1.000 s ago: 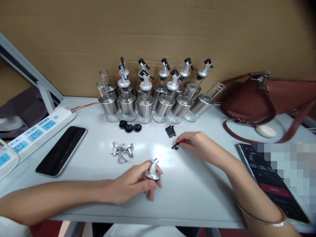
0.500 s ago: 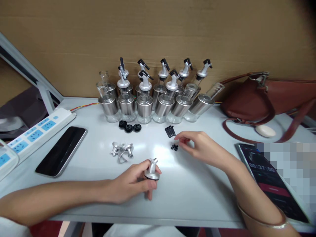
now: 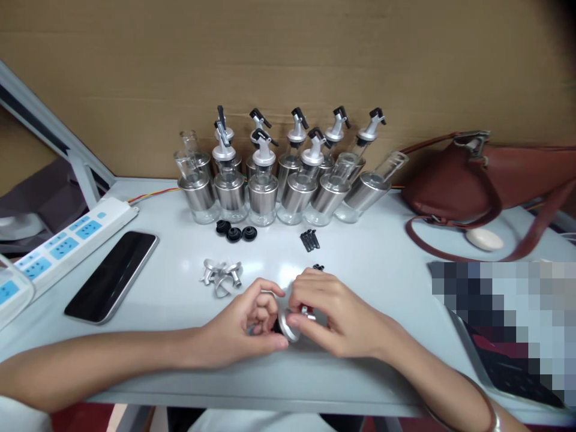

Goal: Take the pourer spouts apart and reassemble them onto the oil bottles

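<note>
Between my two hands, just above the table, is a silver pourer spout [image 3: 290,329] with a black base, turned on its side with its base to the left. My left hand [image 3: 252,324] curls loosely around the base, thumb by the disc's lower edge. My right hand [image 3: 326,309] grips the spout from the right, its fingers hiding most of the nozzle. Beyond my right hand lie small black caps [image 3: 318,267], partly covered, and several black levers [image 3: 310,240]. Loose silver spout tops [image 3: 222,277] lie left of them, with black stoppers [image 3: 243,233] behind.
Glass bottles with metal sleeves [image 3: 263,193] stand along the cardboard backing, several topped with pourers. A power strip [image 3: 63,246] and a phone [image 3: 112,276] lie left. A brown bag [image 3: 450,180], a white oval object [image 3: 484,239] and another phone [image 3: 508,360] are right.
My right hand has moved from the small black parts toward me and onto the pourer spout. The spout has tipped from upright onto its side, and my left hand's grip has loosened.
</note>
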`<state>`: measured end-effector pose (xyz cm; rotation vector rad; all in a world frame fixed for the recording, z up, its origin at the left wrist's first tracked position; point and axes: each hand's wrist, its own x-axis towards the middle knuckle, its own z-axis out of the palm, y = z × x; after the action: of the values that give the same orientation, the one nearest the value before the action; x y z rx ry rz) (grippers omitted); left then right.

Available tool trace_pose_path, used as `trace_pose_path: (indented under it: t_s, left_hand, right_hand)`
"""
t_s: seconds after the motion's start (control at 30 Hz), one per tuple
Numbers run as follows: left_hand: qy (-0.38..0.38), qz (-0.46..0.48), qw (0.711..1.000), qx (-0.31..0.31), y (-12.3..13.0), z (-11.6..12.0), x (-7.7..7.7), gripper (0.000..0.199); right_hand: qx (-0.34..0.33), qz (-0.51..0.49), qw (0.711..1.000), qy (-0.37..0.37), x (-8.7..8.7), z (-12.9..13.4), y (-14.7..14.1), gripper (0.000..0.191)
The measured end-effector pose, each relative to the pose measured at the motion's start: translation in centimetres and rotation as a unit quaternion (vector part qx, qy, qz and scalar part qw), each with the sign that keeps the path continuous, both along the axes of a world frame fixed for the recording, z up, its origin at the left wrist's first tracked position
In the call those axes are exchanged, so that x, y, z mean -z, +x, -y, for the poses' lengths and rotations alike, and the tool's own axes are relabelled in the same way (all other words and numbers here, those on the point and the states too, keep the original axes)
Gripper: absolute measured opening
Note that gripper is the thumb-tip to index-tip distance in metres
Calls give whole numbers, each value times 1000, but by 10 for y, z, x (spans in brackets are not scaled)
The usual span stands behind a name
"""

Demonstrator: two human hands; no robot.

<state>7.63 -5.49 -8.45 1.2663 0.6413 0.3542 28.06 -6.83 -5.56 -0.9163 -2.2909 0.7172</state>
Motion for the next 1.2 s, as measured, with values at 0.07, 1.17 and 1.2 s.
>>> trace_pose_path:
  t_s: [0.07,1.17,1.2]
  left_hand:
    - [50,-6,999,-11,-3,1,-3,33]
    - [722,-93,684,-36,-6,-29,-32,35]
    - [695,-104,711,-28,-6,-27,-33,34]
  right_hand:
    - [10,11,1000,-27,-1,-1,2,36]
    - [52,38,954,292,-4,9,-7,14]
    - [49,59,941,329,-5,9,-6,13]
